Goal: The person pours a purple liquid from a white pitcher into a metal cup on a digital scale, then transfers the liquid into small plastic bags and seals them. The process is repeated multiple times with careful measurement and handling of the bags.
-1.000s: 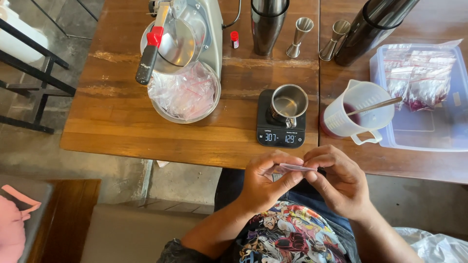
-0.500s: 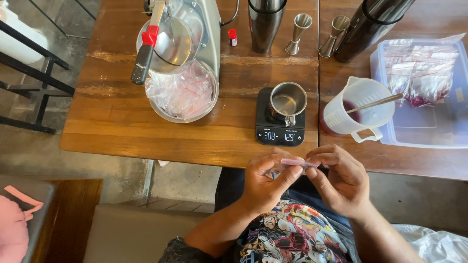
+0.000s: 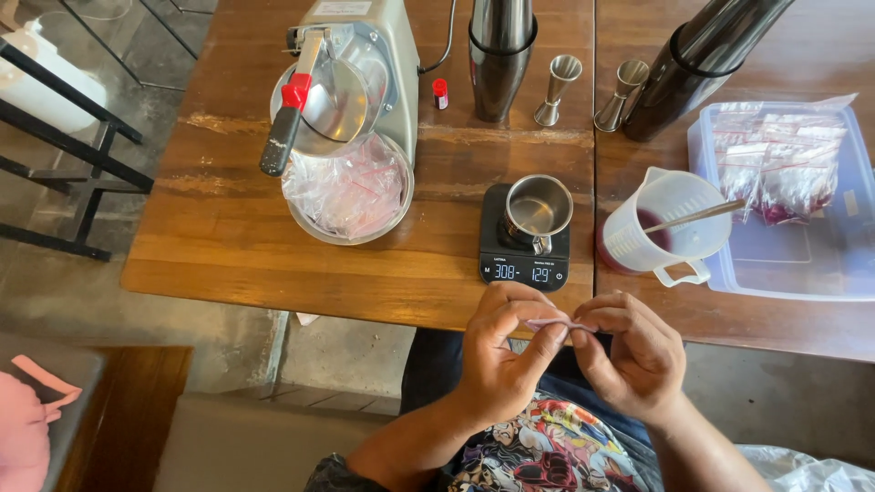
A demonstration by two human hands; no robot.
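From the head camera, looking down: my left hand (image 3: 506,351) and right hand (image 3: 629,351) meet just below the near edge of the desk (image 3: 219,246), over my lap. Between them I pinch a small thin pinkish strip (image 3: 553,322), what looks like the edge of a little plastic bag; each grip is closed on one end of it, thumb against forefinger.

I judge it very light, limp and slick, with no stiffness of its own, so the ends are the place to hold it, pinched firmly without tearing.

Counting what stands on the desk: one ice shaver (image 3: 365,73) with one steel bowl (image 3: 351,196) under it, lined with clear plastic; one black scale (image 3: 524,255) carrying one small steel cup (image 3: 538,211); two jiggers (image 3: 558,87); two tall dark steel vessels (image 3: 499,55); one tiny red-capped bottle (image 3: 440,92); one white measuring jug (image 3: 661,232) with dark red liquid and one stirrer in it; one blue-tinted tray (image 3: 793,269) holding several filled bags, too overlapped to count.
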